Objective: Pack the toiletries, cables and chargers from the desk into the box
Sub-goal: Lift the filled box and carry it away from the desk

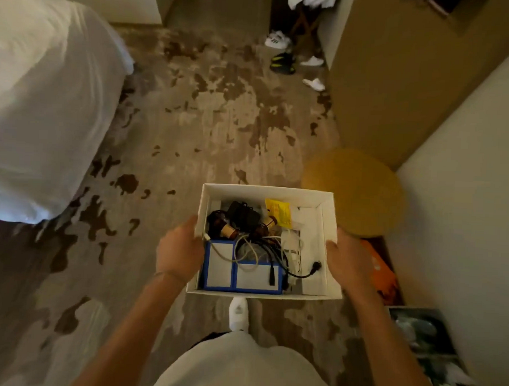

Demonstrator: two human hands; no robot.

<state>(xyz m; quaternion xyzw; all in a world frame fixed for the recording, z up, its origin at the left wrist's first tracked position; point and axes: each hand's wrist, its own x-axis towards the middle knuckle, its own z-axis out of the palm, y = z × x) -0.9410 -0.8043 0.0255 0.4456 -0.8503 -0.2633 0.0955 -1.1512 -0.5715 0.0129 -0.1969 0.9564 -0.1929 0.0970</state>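
Observation:
A white cardboard box point(265, 191) is held in the air in front of me over the carpet. My left hand point(178, 249) grips its left wall and my right hand point(349, 261) grips its right wall. Inside lie two blue-edged white packs point(257, 277), tangled black and white cables point(270, 251), a black charger point(243, 213), small brown bottles point(227, 229) and a yellow sachet point(280, 212).
A bed with white bedding point(46, 99) fills the left. A round yellow stool point(355, 192) stands right of the box, beside a beige wall point(466, 214). Shoes point(282, 62) lie on the patterned carpet far ahead. An orange item point(382, 269) and a dark open bag point(427, 340) sit at lower right.

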